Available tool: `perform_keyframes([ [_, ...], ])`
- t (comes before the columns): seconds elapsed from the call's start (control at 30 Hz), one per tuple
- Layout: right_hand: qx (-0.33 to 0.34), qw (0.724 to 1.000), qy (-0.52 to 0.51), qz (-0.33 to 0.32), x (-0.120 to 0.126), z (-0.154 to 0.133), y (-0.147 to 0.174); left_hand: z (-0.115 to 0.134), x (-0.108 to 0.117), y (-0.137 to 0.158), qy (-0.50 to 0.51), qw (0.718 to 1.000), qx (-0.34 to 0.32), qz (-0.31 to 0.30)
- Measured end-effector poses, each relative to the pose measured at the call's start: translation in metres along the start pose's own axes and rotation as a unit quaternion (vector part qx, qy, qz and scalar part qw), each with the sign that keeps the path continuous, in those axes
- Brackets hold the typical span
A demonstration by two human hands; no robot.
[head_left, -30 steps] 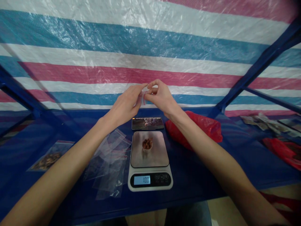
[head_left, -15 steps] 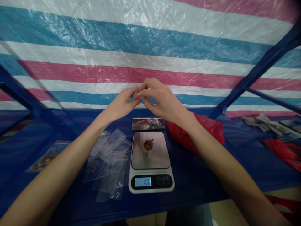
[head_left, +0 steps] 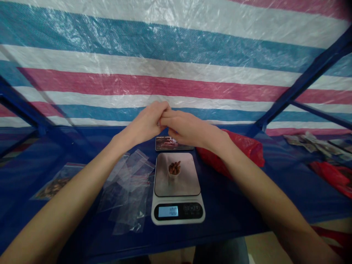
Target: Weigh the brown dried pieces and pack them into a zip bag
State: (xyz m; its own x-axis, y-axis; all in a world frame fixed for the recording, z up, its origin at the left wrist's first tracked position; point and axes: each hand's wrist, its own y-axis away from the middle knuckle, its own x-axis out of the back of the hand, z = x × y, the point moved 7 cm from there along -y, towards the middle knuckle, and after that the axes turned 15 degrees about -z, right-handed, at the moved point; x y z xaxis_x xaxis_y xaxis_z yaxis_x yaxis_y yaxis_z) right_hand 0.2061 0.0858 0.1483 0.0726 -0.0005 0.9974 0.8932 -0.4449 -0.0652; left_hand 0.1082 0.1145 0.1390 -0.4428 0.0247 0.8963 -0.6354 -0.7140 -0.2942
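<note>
Both hands meet above the far end of the scale, fingertips pressed together: left hand (head_left: pixel 144 124) and right hand (head_left: pixel 187 128) curled narrow, touching each other; whatever they pinch is hidden, can't tell. Below them a phone (head_left: pixel 173 143) lies flat on the blue bench (head_left: pixel 236 205), just behind the white kitchen scale (head_left: pixel 177 190). A small cup of brown nuts (head_left: pixel 174 168) stands on the scale plate; display lit. Loose clear zip bags (head_left: pixel 129 190) lie left of the scale, a filled bag (head_left: pixel 56 183) farther left. Red plastic bag (head_left: pixel 239 150) lies right, under the right forearm.
</note>
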Motion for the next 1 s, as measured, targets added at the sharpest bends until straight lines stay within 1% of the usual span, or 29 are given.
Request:
perform_keyframes([
  [0.13, -0.026, 0.998, 0.038, -0.033, -0.015, -0.002, 0.0, 0.006, -0.007, 0.002, -0.047, 0.998, -0.018, -0.033],
  [0.23, -0.034, 0.997, 0.044, -0.049, -0.019, -0.006, 0.001, 0.016, -0.01, 0.002, -0.105, 0.993, -0.025, -0.054],
  [0.33, -0.041, 0.997, -0.002, -0.072, -0.013, -0.011, 0.004, 0.023, -0.009, 0.002, -0.131, 0.988, 0.007, -0.076],
  [0.4, -0.008, 0.995, -0.06, -0.075, -0.001, -0.018, 0.01, 0.027, -0.005, 0.006, -0.13, 0.988, 0.023, -0.08],
  [0.43, 0.018, 0.994, -0.092, -0.061, 0.007, -0.023, 0.016, 0.029, -0.002, 0.009, -0.131, 0.988, 0.026, -0.074],
  [0.5, 0.062, 0.986, -0.154, 0.005, 0.028, -0.027, 0.034, 0.029, 0.004, 0.019, -0.137, 0.989, 0.029, -0.056],
  [0.53, 0.064, 0.98, -0.18, 0.053, 0.038, -0.026, 0.045, 0.027, 0.006, 0.026, -0.139, 0.989, 0.03, -0.044],
  [0.57, 0.051, 0.973, -0.201, 0.102, 0.044, -0.023, 0.059, 0.025, 0.008, 0.034, -0.137, 0.99, 0.032, -0.029],
  [0.6, 0.019, 0.965, -0.218, 0.145, 0.045, -0.016, 0.072, 0.021, 0.007, 0.042, -0.127, 0.991, 0.034, -0.021],
  [0.63, -0.021, 0.956, -0.232, 0.181, 0.041, -0.01, 0.086, 0.016, 0.004, 0.05, -0.111, 0.993, 0.041, -0.018],
  [0.67, -0.06, 0.946, -0.246, 0.204, 0.033, -0.003, 0.099, 0.012, -0.001, 0.058, -0.094, 0.994, 0.048, -0.017],
  [0.7, -0.094, 0.935, -0.262, 0.218, 0.021, 0.002, 0.109, 0.008, -0.007, 0.065, -0.081, 0.995, 0.059, -0.017],
  [0.73, -0.113, 0.922, -0.285, 0.237, 0.007, 0.007, 0.119, 0.004, -0.013, 0.072, -0.069, 0.995, 0.072, -0.016],
  [0.77, -0.121, 0.913, -0.308, 0.238, -0.009, 0.009, 0.125, 0.001, -0.02, 0.078, -0.06, 0.995, 0.082, -0.012],
  [0.8, -0.125, 0.91, -0.326, 0.225, -0.026, 0.009, 0.128, -0.001, -0.027, 0.082, -0.054, 0.995, 0.087, -0.014],
  [0.87, -0.13, 0.911, -0.337, 0.2, -0.055, 0.008, 0.131, -0.002, -0.039, 0.087, -0.059, 0.994, 0.092, -0.018],
  [0.93, -0.134, 0.918, -0.328, 0.178, -0.073, 0.003, 0.131, -0.001, -0.047, 0.089, -0.077, 0.992, 0.095, -0.02],
  [1.0, -0.146, 0.924, -0.314, 0.165, -0.082, -0.002, 0.13, 0.0, -0.051, 0.09, -0.097, 0.99, 0.098, -0.02],
])
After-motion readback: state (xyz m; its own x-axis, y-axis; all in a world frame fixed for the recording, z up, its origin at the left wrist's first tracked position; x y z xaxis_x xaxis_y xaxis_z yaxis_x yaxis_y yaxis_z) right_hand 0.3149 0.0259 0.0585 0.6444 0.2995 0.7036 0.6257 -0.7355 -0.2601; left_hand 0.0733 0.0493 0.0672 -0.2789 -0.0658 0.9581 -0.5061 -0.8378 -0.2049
